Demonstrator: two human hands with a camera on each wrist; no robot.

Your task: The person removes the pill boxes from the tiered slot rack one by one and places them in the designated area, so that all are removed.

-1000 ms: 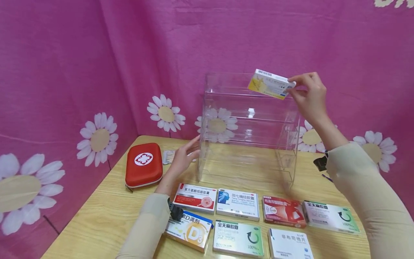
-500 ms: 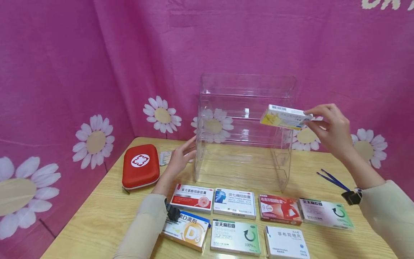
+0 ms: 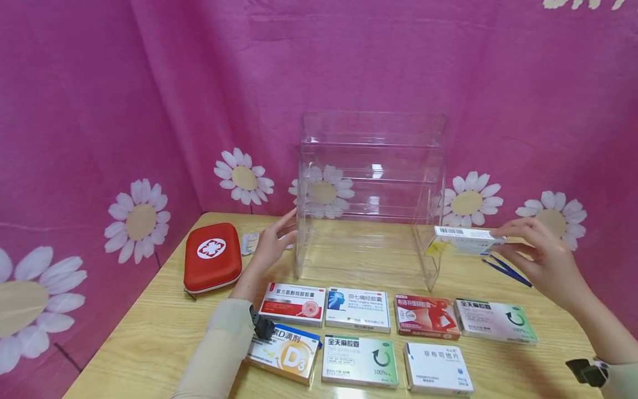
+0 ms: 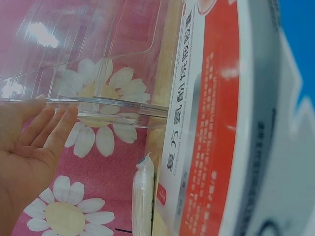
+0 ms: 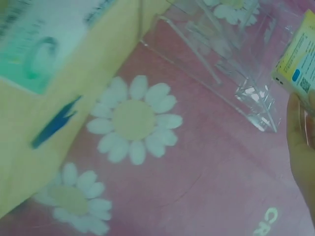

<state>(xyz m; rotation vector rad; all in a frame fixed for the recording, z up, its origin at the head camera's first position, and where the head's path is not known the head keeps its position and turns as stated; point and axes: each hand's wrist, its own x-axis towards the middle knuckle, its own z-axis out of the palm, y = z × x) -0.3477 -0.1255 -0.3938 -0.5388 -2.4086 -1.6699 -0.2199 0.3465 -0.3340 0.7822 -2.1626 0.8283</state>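
Note:
My right hand (image 3: pixel 543 257) pinches a white and yellow medicine box (image 3: pixel 468 242) by its right end, between thumb and fingers. The box is held above the table, just right of a clear acrylic tiered rack (image 3: pixel 371 213). At the rack's left side, my left hand (image 3: pixel 271 242) touches the panel with fingers fairly straight, as the left wrist view shows at the clear edge (image 4: pixel 113 102). Blue tweezers (image 3: pixel 507 271) lie below the held box, partly hidden by it and the right hand. In the right wrist view, the yellow box (image 5: pixel 300 59) is cut off by the frame edge.
Two rows of medicine boxes lie in front of the rack, among them a red box (image 3: pixel 427 316), a vitamin D box (image 3: pixel 286 353) and a green-white box (image 3: pixel 360 360). A red first-aid case (image 3: pixel 212 257) and a small packet (image 3: pixel 251 243) lie to the left.
My right hand has carried the yellow and white box down and to the right, from the rack's top to beside its lower right side. The left hand stays at the rack.

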